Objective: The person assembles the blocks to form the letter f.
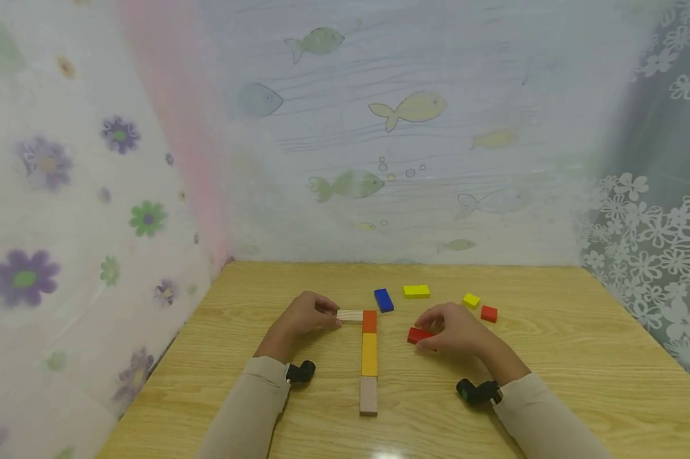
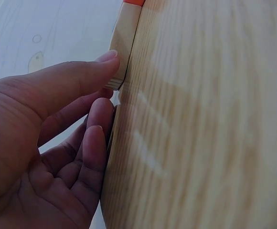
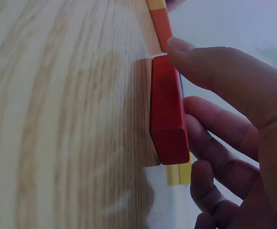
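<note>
My left hand (image 1: 306, 315) pinches the outer end of a plain wooden block (image 1: 351, 316) between thumb and finger; the left wrist view shows the thumb on its side. That block's other end meets an orange-red block (image 1: 370, 322), which tops a column with an orange-yellow block (image 1: 369, 354) and a greyish-tan block (image 1: 368, 395). To the right of this column, my right hand (image 1: 456, 331) holds a red block (image 1: 418, 336) between thumb and fingers. In the right wrist view, the red block (image 3: 169, 109) lies along the tabletop, its far side hidden.
Behind the column lie a blue block (image 1: 384, 300) and a long yellow block (image 1: 416, 292). Farther right are a small yellow block (image 1: 470, 301) and a small red block (image 1: 489, 313). A fish-patterned curtain (image 1: 345, 127) hangs at the back edge of the wooden table (image 1: 196, 395).
</note>
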`<state>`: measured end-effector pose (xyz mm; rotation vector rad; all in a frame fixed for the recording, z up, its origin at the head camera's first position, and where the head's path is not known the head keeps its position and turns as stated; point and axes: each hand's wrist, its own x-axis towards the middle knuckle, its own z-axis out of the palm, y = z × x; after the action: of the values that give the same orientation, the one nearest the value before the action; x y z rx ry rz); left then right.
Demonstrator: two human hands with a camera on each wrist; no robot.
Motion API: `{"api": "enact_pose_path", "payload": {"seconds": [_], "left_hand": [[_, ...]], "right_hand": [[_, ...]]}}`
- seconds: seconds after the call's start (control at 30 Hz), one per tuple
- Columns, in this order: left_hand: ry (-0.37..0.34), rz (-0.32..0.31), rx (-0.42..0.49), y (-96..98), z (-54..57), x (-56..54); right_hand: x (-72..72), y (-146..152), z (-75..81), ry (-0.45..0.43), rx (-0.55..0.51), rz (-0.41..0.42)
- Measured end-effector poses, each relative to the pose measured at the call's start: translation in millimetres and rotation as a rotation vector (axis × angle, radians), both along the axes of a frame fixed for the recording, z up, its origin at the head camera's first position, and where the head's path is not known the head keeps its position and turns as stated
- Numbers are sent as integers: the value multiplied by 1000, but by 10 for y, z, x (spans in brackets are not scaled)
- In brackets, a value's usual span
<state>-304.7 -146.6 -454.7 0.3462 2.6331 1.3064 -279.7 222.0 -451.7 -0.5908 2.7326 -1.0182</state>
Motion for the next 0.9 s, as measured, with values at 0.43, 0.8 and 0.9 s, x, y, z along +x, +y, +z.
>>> {"api": "enact_pose_path", "payload": {"seconds": [0.43,0.8,0.9], "left_hand": [[-6,5,-1,6,-22,-12],[-17,22,7,7,-28,-14],[-17,20,-1,6,-33,-14]], "right_hand": [[12,-7,-31,13,10,-1],[39,-40,-3,24,-4,-10],[31,-54,2,31,-13,-10]]}}
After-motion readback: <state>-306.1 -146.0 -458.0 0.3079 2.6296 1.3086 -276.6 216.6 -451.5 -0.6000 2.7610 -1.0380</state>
